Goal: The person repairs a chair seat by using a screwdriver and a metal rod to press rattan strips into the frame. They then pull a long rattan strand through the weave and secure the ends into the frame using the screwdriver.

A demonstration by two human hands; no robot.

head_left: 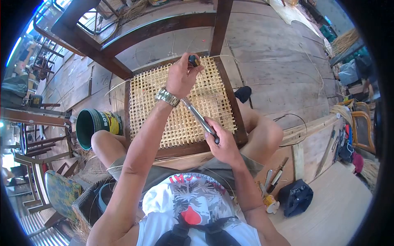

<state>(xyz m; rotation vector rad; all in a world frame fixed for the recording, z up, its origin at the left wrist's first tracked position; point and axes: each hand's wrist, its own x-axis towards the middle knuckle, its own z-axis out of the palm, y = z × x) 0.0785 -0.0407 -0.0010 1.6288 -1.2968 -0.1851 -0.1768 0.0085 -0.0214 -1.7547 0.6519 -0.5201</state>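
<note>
My left hand (181,80), with a metal watch at the wrist, is closed around a dark-handled tool (193,61), seen nearly end-on. It is over the far part of a woven cane chair seat (154,110) in a dark wooden frame. The tool's working end is hidden. My right hand (223,144) grips the black end of a hammer-like tool (199,118) with a shiny metal shaft, slanting up toward my left wrist. Its far end is out of sight behind that wrist. Loose cane ends stick out along the seat's edges.
The chair's dark backrest (160,26) rises beyond the seat. A green bucket (85,129) stands left of it. To my right lie a dark cap (295,197), hand tools (277,179) and a small spool (270,203). Cane strands are scattered over the board floor (271,61).
</note>
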